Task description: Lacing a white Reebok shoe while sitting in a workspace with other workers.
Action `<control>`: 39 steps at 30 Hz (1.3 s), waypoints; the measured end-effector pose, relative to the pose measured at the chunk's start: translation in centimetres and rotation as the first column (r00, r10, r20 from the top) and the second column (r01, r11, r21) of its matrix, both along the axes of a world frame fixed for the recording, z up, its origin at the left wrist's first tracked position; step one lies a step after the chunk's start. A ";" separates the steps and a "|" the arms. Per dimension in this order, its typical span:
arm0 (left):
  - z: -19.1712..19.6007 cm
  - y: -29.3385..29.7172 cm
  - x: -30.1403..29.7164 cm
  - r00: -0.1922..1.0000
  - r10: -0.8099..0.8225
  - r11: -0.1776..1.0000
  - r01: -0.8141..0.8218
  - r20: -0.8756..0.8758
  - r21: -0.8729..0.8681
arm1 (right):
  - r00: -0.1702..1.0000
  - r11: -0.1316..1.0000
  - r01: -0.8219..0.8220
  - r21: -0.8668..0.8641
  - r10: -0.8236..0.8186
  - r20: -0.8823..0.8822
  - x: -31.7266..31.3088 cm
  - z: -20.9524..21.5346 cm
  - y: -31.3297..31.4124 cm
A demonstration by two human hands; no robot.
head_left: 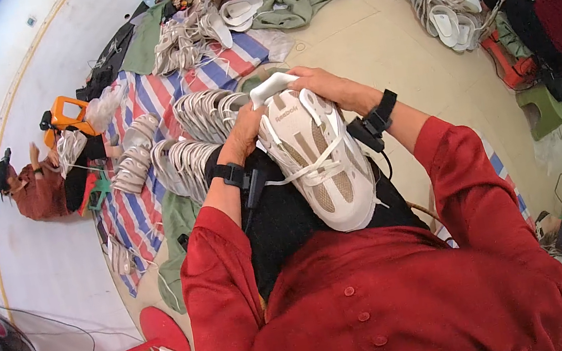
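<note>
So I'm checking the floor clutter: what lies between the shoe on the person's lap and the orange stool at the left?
In the head view, rows of white shoe uppers on a striped tarp lie between the shoe and the orange stool.

Shoe upper: white with beige mesh panels, white laces loose across front. Lies on lap, toe toward body, tongue end pointing away, held at far end.

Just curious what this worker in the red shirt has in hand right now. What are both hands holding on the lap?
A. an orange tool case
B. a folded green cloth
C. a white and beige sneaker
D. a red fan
C: the left hand and right hand both have a grip on the white and beige sneaker, which lies across the lap with its laces up.
</note>
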State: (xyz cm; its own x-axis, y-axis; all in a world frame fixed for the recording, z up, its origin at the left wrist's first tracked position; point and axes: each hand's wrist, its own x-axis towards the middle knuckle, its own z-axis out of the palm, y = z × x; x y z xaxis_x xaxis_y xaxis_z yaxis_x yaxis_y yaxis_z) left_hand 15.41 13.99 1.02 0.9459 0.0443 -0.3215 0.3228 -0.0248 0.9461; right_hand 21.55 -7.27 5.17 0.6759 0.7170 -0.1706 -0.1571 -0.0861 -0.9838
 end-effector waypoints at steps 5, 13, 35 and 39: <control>-2.4 -0.7 0.6 0.998 0.041 0.997 -0.039 0.037 -0.067 | 0.999 1.000 -0.006 -0.009 0.006 0.031 1.5 -2.2 -0.2; -0.7 -0.9 0.4 0.973 0.001 0.929 -0.086 0.229 0.359 | 0.974 0.999 -0.004 -0.047 0.015 0.228 1.9 -2.3 -2.7; 2.3 -3.3 -16.1 0.896 -0.419 0.529 0.109 0.148 0.842 | 0.875 0.923 0.299 -0.241 -0.165 0.455 -6.3 -5.9 -11.8; 4.1 -0.8 -18.2 0.869 -0.414 0.492 -0.037 0.270 0.870 | 0.850 0.905 0.354 -0.237 -0.206 0.485 -5.9 -8.7 -12.1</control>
